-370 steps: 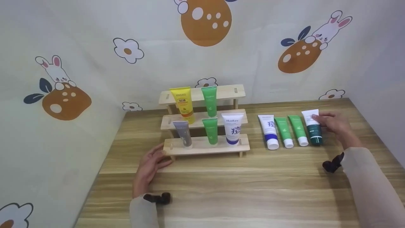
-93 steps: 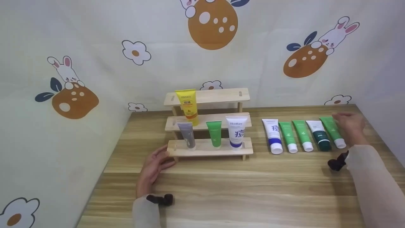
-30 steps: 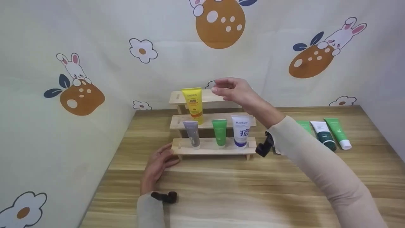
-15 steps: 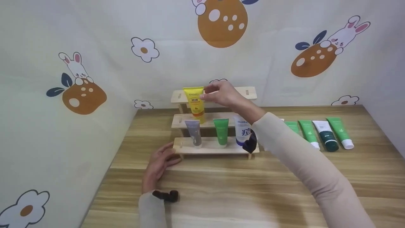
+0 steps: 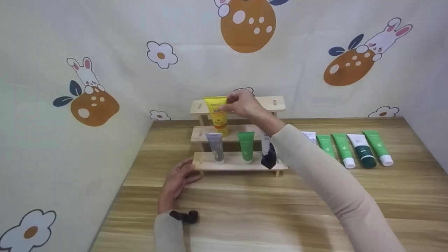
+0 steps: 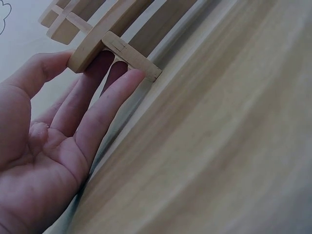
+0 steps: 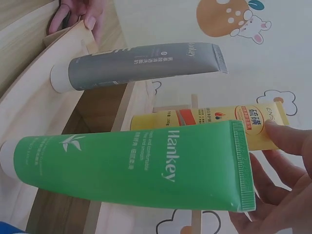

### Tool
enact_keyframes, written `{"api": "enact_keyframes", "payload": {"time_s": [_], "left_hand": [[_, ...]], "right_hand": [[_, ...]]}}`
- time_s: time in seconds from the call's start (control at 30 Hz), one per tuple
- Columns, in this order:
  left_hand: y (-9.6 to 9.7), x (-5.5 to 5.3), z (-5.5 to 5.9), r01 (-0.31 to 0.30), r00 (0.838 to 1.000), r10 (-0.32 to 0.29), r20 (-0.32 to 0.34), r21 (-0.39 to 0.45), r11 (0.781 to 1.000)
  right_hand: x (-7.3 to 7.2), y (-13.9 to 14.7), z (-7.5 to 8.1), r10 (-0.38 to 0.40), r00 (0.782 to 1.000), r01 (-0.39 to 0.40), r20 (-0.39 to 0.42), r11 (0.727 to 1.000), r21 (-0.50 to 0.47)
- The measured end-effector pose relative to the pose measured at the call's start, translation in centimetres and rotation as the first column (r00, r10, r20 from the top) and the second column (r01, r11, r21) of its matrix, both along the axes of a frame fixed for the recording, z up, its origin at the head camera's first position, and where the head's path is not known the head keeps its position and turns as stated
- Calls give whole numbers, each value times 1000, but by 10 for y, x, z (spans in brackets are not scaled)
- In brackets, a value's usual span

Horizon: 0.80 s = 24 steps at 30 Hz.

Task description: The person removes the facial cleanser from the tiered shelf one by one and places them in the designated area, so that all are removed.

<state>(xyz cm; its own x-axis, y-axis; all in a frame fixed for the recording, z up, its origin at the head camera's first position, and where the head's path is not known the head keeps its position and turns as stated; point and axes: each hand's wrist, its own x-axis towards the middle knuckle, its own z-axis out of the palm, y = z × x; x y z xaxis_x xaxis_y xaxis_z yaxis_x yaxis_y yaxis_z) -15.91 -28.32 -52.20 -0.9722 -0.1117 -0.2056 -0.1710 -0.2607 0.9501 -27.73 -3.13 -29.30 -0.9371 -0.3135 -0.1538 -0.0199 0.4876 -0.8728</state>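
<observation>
In the head view, my right hand [image 5: 244,104] pinches the upper end of a yellow squeeze tube [image 5: 217,112], which stands cap down on the middle step of a three-tier wooden display stand [image 5: 229,163]. The right wrist view shows thumb and fingers on either side of that tube's flat end. My left hand [image 5: 176,180] holds the left end of the stand's lowest step, thumb at the board's edge and fingers beneath [image 6: 53,131]. A grey tube [image 5: 215,145], a green tube [image 5: 246,145] and a white tube [image 5: 265,141], partly hidden behind the right wrist's camera, stand on the lowest step.
Right of the stand, several tubes lie side by side on the wooden table [image 5: 224,217]: a white one [image 5: 309,135] partly behind my sleeve, green ones [image 5: 342,147], and a white and dark green one [image 5: 362,148]. A patterned cloth [image 5: 196,77] hangs behind.
The green tube from the middle step now lies at the right end of the row. My right hand has come from the row to the yellow tube and grips it. My left hand stays put.
</observation>
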Motion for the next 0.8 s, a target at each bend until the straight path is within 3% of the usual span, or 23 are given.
{"api": "enact_keyframes", "payload": {"time_s": [0.33, 0.8], "left_hand": [[1, -1, 1, 7, 1000, -7, 4, -18, 1000], [0, 0, 1, 12, 1000, -11, 13, -33, 999]], "right_hand": [[2, 20, 8, -115, 992, 110, -50, 990, -88], [3, 83, 16, -218, 966, 185, -139, 959, -215]]}}
